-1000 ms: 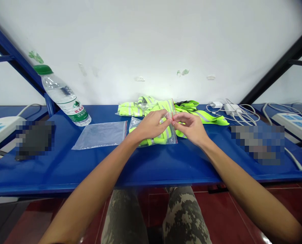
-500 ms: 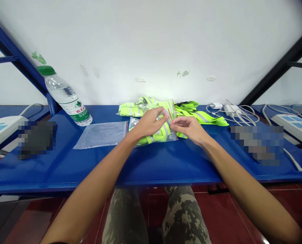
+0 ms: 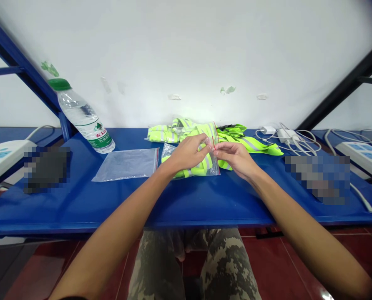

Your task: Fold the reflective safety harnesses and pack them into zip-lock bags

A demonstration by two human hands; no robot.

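Note:
A clear zip bag with a red seal line holds a folded neon-yellow reflective strap. My left hand lies over the bag, its fingers closed on the film by the seal. At the same edge, my right hand pinches the red seal between thumb and fingers. The two hands' fingertips nearly meet there. Behind them lie more bagged reflective straps and a loose neon-yellow strap with a black part. Left of my hands, an empty zip bag lies flat.
A tilted-looking water bottle with a green cap stands at the back left. White chargers and cables lie at the right. Blurred dark objects rest on both sides of the blue table. Power strips flank it.
Both hands have shifted slightly along the bag's sealed edge, with fingertips now closer together. Less of the red seal shows between them. The view has moved a little.

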